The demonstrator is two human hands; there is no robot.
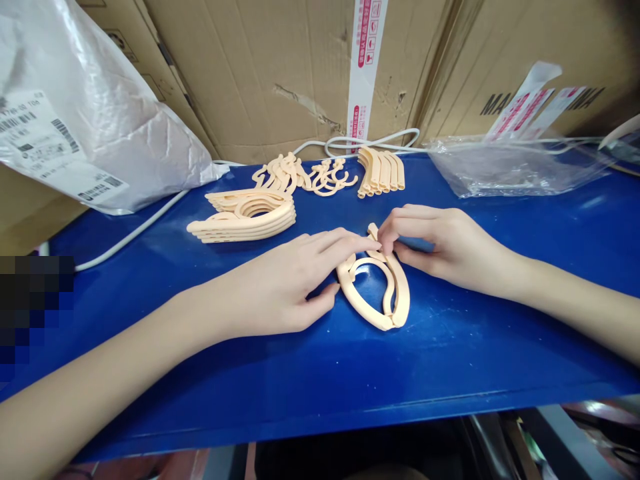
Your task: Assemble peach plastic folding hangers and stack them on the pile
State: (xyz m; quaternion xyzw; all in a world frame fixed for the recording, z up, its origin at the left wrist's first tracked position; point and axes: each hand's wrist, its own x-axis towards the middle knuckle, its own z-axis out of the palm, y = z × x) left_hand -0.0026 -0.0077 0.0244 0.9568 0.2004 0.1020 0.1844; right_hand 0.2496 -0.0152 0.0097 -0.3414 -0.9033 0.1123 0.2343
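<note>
On the blue table in front of me lies a cream plastic folding hanger (367,308), folded into a loop with its narrow end pointing away. My left hand (305,280) holds it from the left: the thumb is at its outer edge and the fingers reach over its upper part. From the right, my right hand (430,243) pinches the upper right arm near the hook end, thumb and fingers bent. Fingers partly hide the joint there. Behind my left hand is a stack of folded hanger pieces (245,223).
Loose cream hooks (327,179), curved pieces (283,175) and a row of hanger arms (381,172) lie along the back. A clear plastic bag (515,170) is at right, a white parcel bag (100,113) at left. Cardboard boxes (280,73) and a white cable (135,233) border the table (425,373).
</note>
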